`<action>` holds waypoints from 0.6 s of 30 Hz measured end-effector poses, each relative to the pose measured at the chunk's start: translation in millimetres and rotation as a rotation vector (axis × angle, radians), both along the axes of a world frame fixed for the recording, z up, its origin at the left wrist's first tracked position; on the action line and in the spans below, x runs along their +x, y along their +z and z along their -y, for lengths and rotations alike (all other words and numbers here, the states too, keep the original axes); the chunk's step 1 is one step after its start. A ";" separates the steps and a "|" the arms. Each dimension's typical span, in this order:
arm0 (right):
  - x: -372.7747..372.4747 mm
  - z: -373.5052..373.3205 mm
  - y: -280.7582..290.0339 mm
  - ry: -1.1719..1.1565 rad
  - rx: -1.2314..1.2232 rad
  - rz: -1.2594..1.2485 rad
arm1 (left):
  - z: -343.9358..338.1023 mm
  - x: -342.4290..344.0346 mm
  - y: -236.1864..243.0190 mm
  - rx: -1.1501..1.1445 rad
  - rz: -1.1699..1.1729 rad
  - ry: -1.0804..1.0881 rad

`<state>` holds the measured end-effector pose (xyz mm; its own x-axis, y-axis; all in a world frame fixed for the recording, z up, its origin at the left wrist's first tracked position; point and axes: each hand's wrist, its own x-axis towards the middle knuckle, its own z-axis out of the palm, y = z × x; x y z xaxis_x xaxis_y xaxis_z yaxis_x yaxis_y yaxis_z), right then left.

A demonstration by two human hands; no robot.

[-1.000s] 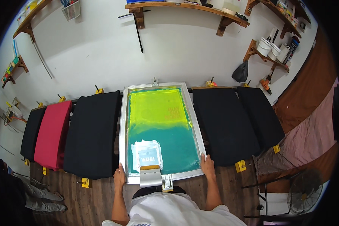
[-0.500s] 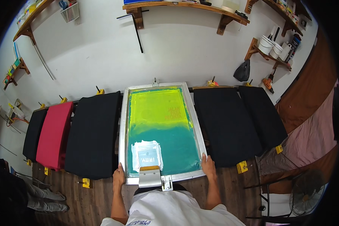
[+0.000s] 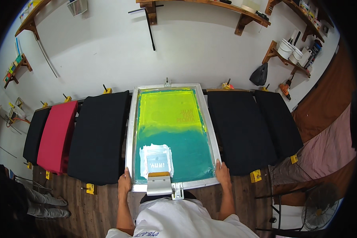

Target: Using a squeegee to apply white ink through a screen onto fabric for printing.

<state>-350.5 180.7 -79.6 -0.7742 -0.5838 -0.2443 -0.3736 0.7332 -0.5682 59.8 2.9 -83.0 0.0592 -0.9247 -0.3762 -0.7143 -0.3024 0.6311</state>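
A large screen printing frame [image 3: 215,156] with a silver metal rim lies in front of me, its teal mesh smeared with yellow-green ink at the far half. White ink surrounds a small square design near the close end. My left hand [image 3: 125,181] grips the frame's near left corner, thumb along the rim. At the near right corner my right hand [image 3: 223,174] grips the other side in the same way. The fingertips under the rim are hidden. Between my hands, a metal-handled squeegee [image 3: 159,185] leans on the near edge, beside a metal bracket [image 3: 177,191].
Boards covered in black cloth [image 3: 99,137] and red cloth [image 3: 58,137] stand left of the frame; more black ones [image 3: 242,133] stand right. Yellow clamps [image 3: 256,175] stick out at their ends. Another person's legs [image 3: 47,202] show at lower left, a fan [image 3: 320,208] at lower right.
The whole view has shifted slightly, with the wall and shelves higher and farther right. Both hands keep their hold on the frame's sides.
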 end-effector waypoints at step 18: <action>-12.4 -5.5 -14.6 -0.015 0.022 -0.004 | 1.8 1.7 2.0 -0.009 -0.047 -0.028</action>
<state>-362.9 186.2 -94.2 -0.7838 -0.5666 -0.2541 -0.3648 0.7513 -0.5500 61.5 1.1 -81.1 0.0159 -0.9291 -0.3696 -0.6920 -0.2770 0.6666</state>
